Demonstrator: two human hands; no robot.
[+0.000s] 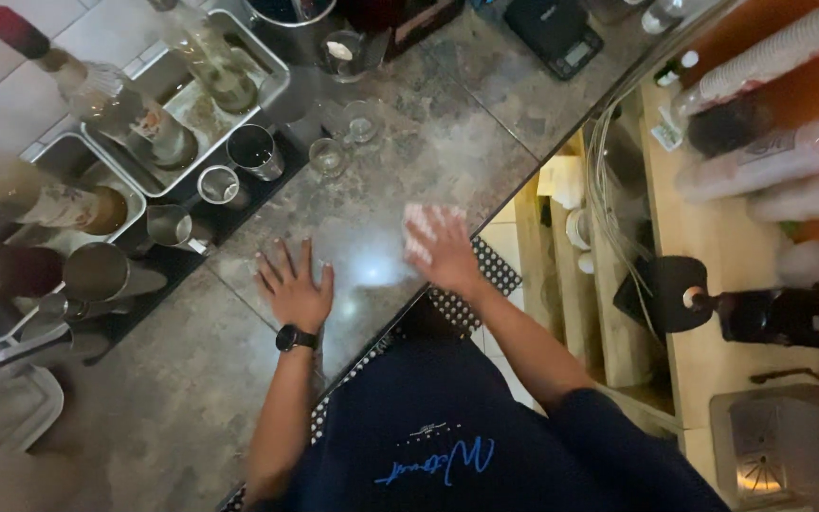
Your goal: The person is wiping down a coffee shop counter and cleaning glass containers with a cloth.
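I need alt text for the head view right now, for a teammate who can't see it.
Seen from above, a person's left hand lies flat on a mottled stone countertop while the right hand presses a blurred pale cloth onto it. Metal cups, small glasses and bottles in steel trays stand beyond the hands.

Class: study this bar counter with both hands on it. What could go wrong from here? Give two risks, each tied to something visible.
1. The right hand, blurred with a pale cloth under it, could sweep into the small glasses standing close by and tip them.
2. The left hand lies flat near the metal jiggers; a sideways nudge might knock one over.
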